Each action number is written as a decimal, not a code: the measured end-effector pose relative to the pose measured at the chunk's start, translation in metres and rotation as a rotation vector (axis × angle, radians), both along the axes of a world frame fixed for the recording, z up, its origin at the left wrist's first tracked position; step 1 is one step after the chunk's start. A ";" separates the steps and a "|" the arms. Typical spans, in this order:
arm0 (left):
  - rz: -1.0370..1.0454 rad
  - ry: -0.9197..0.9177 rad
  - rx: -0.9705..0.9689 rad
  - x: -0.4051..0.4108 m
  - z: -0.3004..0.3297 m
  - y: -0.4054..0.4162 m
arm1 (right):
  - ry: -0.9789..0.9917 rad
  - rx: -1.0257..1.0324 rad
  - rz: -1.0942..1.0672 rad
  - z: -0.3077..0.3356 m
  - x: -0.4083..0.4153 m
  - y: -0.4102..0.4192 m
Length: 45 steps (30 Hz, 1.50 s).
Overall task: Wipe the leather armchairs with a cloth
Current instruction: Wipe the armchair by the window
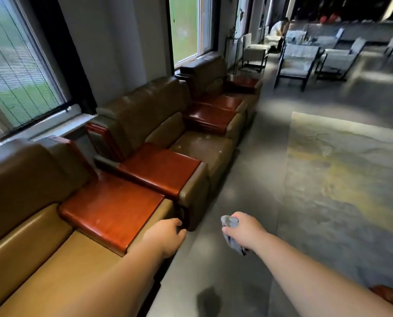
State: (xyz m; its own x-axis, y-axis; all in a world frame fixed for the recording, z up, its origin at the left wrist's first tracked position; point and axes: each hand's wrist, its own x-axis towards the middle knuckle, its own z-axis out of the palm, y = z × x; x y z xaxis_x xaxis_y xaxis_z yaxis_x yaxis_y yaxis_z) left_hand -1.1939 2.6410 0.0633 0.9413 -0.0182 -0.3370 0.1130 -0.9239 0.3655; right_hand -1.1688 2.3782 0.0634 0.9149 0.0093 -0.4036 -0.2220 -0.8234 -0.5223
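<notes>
A row of brown leather armchairs with glossy red wooden armrest tops runs along the left wall under the windows. The nearest armchair (30,243) fills the lower left, and its wooden armrest (110,211) lies just beyond my left hand. The second armchair (168,124) stands past it, a third (209,81) further back. My left hand (165,236) rests at the front corner of the nearest armrest with its fingers curled, holding nothing I can see. My right hand (243,229) hangs over the floor and grips a crumpled grey cloth (231,232).
Grey floor (248,168) runs alongside the chairs, with a patterned rug (341,179) to the right. Light metal-framed chairs (298,58) stand at the far right back, and a person (279,27) sits in the distance. Windows (14,65) line the left wall.
</notes>
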 end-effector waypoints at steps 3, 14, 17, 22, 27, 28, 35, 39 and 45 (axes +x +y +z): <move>-0.032 0.016 0.016 0.039 -0.002 -0.021 | -0.018 0.026 -0.040 -0.009 0.035 -0.024; -0.082 0.071 -0.076 0.256 -0.047 -0.032 | -0.028 0.028 -0.132 -0.032 0.202 -0.045; -0.122 0.087 -0.088 0.325 -0.046 -0.030 | -0.014 0.014 -0.142 -0.029 0.257 -0.041; -0.180 0.074 -0.082 0.433 -0.046 -0.036 | -0.025 0.050 -0.172 -0.028 0.345 -0.037; -0.168 0.103 -0.096 0.510 -0.063 -0.056 | -0.008 0.067 -0.200 -0.033 0.417 -0.053; -0.168 0.116 -0.097 0.523 -0.068 -0.062 | -0.008 0.067 -0.197 -0.037 0.432 -0.060; -0.118 0.160 -0.068 0.624 -0.098 -0.109 | 0.041 0.069 -0.095 -0.065 0.556 -0.119; -0.042 0.187 -0.003 0.667 -0.106 -0.129 | 0.110 0.045 -0.011 -0.077 0.625 -0.153; 0.095 0.231 -0.028 0.713 -0.133 -0.151 | 0.186 0.053 0.048 -0.118 0.715 -0.175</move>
